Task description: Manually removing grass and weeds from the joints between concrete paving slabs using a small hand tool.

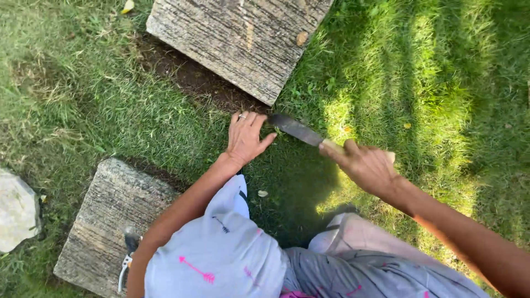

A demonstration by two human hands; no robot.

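The right hand [367, 165] holds a knife [298, 130] near the stone slab [237, 38]; the left hand [245, 138] lies open on grass [110, 110] just below the slab

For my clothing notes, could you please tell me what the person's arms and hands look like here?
Both arms are bare, with no sleeves or gloves in view. The left hand wears a slim ring on one finger. The right hand shows no ring, watch or other covering.

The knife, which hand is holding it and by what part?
The right hand grips the knife by its pale handle; the left hand holds nothing.
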